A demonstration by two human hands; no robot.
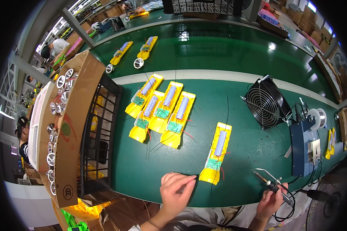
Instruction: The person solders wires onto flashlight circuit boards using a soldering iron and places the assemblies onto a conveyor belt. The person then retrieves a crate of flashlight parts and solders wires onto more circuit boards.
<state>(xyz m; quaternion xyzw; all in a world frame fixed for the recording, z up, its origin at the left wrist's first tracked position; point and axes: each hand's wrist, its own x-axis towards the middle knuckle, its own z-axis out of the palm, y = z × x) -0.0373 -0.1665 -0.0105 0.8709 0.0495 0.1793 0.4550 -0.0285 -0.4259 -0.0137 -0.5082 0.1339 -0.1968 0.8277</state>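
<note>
My left hand [176,192] is closed in a pinch beside the lower end of a yellow flashlight half-shell [209,176]. A small dark bit shows at its fingertips, too small to name. In that shell sit a purple cylindrical battery [220,143] and a green circuit board [213,164] with thin red and black wires. My right hand [270,202] grips a soldering iron [273,186] fitted with a bent metal feed tube. Its tip points up and left, apart from the shell. Several similar yellow shells [176,127] with batteries and boards lie grouped to the left.
A black fan [266,102] and a blue soldering machine [302,148] with a wire spool [317,118] stand at right. At left is a black crate [98,134] beside a cardboard box [71,134] holding shiny reflectors. Two shells with reflectors lie on the far green belt [204,50].
</note>
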